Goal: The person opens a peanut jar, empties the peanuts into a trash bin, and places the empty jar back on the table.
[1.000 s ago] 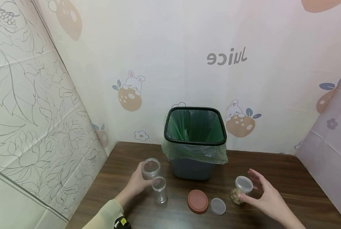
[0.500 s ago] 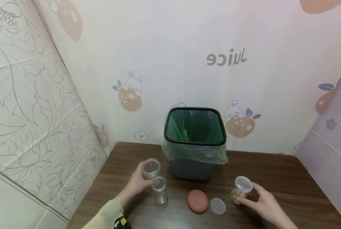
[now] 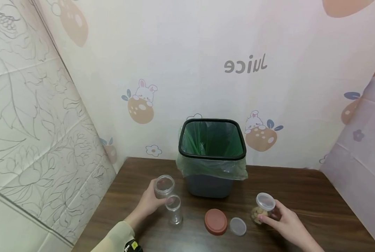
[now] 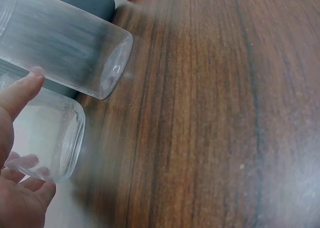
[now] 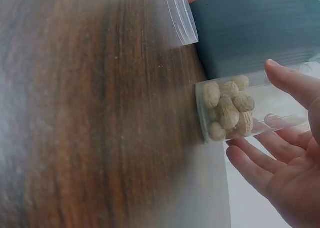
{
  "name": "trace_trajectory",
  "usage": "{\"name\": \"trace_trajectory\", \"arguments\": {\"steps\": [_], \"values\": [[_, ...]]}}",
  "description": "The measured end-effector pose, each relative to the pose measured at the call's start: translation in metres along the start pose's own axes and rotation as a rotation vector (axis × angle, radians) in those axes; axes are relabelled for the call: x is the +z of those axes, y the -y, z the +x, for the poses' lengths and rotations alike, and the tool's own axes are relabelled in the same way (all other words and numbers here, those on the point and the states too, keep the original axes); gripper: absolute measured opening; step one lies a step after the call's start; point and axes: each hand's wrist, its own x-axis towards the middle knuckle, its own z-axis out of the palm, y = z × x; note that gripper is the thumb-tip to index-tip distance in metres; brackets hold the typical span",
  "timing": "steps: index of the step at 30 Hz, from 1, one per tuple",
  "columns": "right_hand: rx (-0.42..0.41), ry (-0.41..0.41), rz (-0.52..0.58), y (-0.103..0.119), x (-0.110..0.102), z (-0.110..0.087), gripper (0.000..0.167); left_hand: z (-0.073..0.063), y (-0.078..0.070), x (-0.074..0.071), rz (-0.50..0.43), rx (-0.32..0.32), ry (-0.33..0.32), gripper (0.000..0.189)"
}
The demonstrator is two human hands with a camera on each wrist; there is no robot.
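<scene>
My left hand grips a wide clear jar by its side, thumb in front and fingers behind. Right beside that thumb stands a narrower clear jar, upright and without a lid. Over on the right, my right hand holds a clear jar of peanuts, topped with a translucent lid. In the right wrist view the peanuts lie at the jar's bottom, with the thumb on one side and the fingers on the other. The left wrist view shows the wide jar standing on the wood.
A dark bin lined with a green bag stands at the back middle of the wooden table. In front of it lie a reddish-brown lid and a small translucent lid. Patterned curtains hang behind and at the sides.
My right hand has closed in from spread fingers beside the peanut jar to a hold around it. The left hand keeps its grip on the wide jar. The head view has shifted slightly.
</scene>
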Motion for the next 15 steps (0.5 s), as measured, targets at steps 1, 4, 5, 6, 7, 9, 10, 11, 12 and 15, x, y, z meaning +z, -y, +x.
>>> {"name": "trace_trajectory", "arguments": {"steps": [1, 4, 5, 6, 7, 9, 10, 11, 12, 15], "values": [[0.003, -0.007, 0.004, 0.001, 0.000, 0.000, 0.069, 0.000, 0.001, 0.000, -0.001, 0.000, -0.002, 0.097], [-0.031, -0.054, -0.004, 0.003, -0.001, 0.000, 0.065, 0.000, 0.002, 0.000, -0.003, 0.004, -0.005, 0.097], [-0.047, -0.080, -0.013, 0.004, -0.002, -0.001, 0.064, 0.000, 0.002, 0.000, -0.005, 0.006, -0.005, 0.097], [-0.070, -0.107, -0.026, 0.004, -0.002, -0.001, 0.063, 0.000, 0.002, 0.000, -0.007, 0.007, -0.006, 0.096], [-0.095, -0.132, -0.035, 0.005, -0.003, -0.001, 0.061, 0.000, 0.002, 0.000, -0.008, 0.006, -0.005, 0.096], [-0.131, -0.166, -0.048, 0.007, -0.006, -0.001, 0.061, 0.000, 0.002, 0.000, -0.014, 0.006, -0.006, 0.096], [-0.141, -0.175, -0.054, 0.008, -0.007, -0.001, 0.062, 0.000, 0.001, 0.000, -0.019, 0.003, -0.004, 0.097], [-0.140, -0.182, -0.059, 0.010, -0.009, -0.001, 0.062, 0.000, 0.001, -0.001, -0.026, -0.001, 0.002, 0.097], [-0.143, -0.190, -0.066, 0.012, -0.011, -0.001, 0.063, 0.000, -0.001, -0.002, -0.030, -0.008, 0.005, 0.097], [-0.152, -0.221, -0.096, 0.019, -0.016, -0.002, 0.063, 0.000, -0.003, -0.006, -0.051, -0.011, 0.023, 0.099]]}}
